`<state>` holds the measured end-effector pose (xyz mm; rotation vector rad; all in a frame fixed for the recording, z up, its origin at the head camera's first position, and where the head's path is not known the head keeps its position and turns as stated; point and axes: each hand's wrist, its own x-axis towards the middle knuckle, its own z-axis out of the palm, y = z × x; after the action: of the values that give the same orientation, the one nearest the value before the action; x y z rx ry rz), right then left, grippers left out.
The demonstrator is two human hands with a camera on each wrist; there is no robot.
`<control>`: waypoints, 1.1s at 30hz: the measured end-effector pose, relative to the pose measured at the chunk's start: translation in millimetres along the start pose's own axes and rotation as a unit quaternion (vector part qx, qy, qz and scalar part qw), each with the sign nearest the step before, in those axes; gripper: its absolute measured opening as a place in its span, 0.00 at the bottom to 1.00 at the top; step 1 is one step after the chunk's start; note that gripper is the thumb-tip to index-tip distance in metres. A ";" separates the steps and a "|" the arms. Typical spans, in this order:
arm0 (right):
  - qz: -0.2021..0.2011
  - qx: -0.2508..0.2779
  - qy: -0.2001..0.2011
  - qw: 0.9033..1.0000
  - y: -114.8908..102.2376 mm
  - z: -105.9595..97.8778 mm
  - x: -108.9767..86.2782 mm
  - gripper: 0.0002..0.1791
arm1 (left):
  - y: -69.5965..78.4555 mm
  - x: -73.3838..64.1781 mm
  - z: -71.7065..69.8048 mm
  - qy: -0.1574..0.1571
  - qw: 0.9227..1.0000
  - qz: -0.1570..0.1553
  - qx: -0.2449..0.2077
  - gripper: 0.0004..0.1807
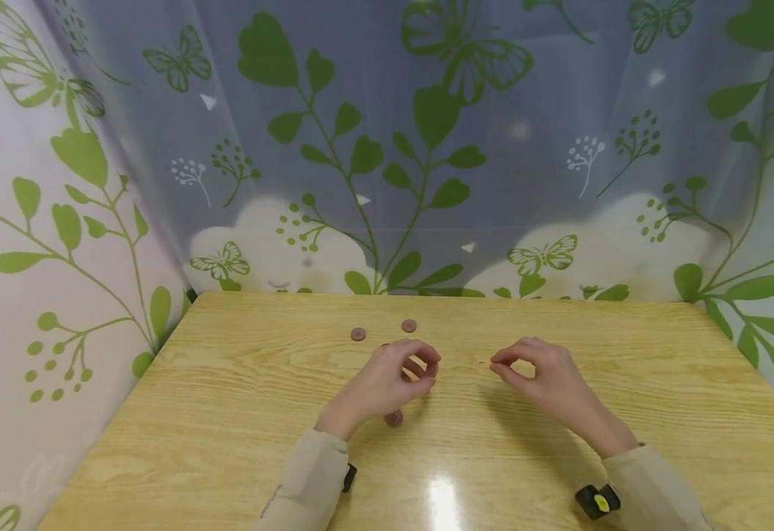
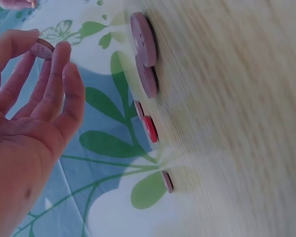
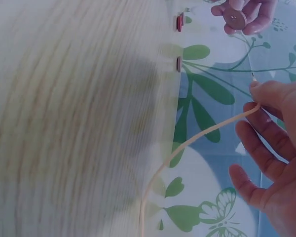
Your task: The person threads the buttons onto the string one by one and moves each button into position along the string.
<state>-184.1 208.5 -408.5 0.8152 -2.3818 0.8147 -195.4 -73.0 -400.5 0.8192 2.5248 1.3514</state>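
Observation:
My left hand (image 1: 377, 380) pinches a brownish-pink button (image 2: 42, 49) between thumb and fingers, raised above the table. Small holes show in its face. Across a gap, my right hand (image 1: 546, 372) pinches a thin pale cord (image 3: 207, 131) near one end. A short tip with a dark point sticks out past the fingertips toward the left hand. From the right fingers the cord hangs in a curve; its far end is out of view. In the right wrist view, the held button (image 3: 235, 19) and the cord's tip are apart.
Several brownish-pink buttons lie on the wooden table (image 1: 228, 413), including one behind the left hand (image 1: 358, 334), another farther back (image 1: 409, 325) and one by the left wrist (image 1: 394, 419). A red button (image 2: 151, 129) lies among them. A leaf-patterned curtain (image 1: 526, 162) stands behind the table.

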 end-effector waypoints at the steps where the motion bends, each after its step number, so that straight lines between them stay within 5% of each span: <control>1: -0.003 0.001 0.003 1.000 -0.9 0.2 -0.2 0.10 | 0.4 -0.7 0.4 0.002 1.000 -0.003 -0.010 0.13; 12: -0.039 0.060 0.017 0.997 -16.1 0.9 0.9 0.15 | 7.9 -5.8 2.4 0.029 0.996 -0.011 -0.087 0.13; 33: -0.051 0.102 0.011 0.993 -33.5 4.5 4.1 0.15 | 18.7 -8.7 8.4 0.017 0.988 -0.014 -0.154 0.14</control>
<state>-165.7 182.4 -396.6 0.9937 -2.2431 1.0306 -177.7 -63.3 -391.2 0.7014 2.2578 1.7000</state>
